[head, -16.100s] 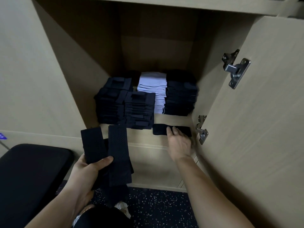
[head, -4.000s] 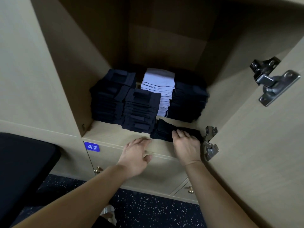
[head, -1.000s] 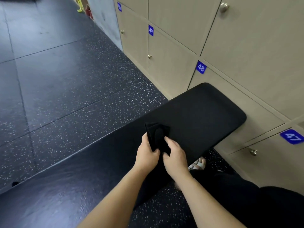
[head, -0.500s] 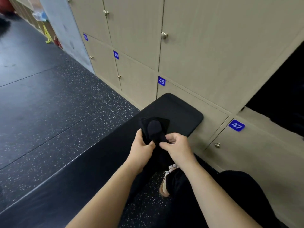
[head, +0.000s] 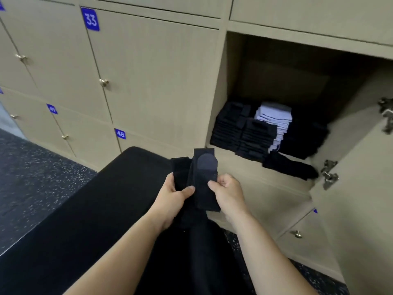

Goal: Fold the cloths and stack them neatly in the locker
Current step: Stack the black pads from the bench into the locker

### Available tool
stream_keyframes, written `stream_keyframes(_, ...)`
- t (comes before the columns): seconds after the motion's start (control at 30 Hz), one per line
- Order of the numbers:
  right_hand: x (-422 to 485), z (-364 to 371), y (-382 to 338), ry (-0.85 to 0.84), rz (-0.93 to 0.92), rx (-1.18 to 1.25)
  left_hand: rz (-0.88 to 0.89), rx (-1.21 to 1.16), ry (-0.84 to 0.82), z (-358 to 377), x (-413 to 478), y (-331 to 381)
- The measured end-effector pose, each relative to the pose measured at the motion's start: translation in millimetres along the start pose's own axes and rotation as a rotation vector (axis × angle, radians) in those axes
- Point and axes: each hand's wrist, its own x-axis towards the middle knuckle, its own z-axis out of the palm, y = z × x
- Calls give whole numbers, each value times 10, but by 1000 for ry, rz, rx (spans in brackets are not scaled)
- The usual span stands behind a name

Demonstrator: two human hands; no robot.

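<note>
I'm mid-fold: my left hand grips a bunch of black cloths above the end of the desk, and my right hand pinches the front strip's edge. They are soft, flat, knit strips, perhaps socks. Next I must double it squarely, then reach to the locker at two o'clock.

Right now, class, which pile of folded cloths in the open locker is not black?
The pale lilac pile, at the back between the black piles; all the others are black.
</note>
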Motion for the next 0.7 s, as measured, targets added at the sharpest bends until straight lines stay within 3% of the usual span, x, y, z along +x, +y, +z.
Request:
stream_keyframes(0.37,155,-1059,-172,47,48,9,56,30,-72,1028,288,183)
stream_keyframes(0.7,414,-1298,-82,74,96,23,61,87,-114,1277,538,116)
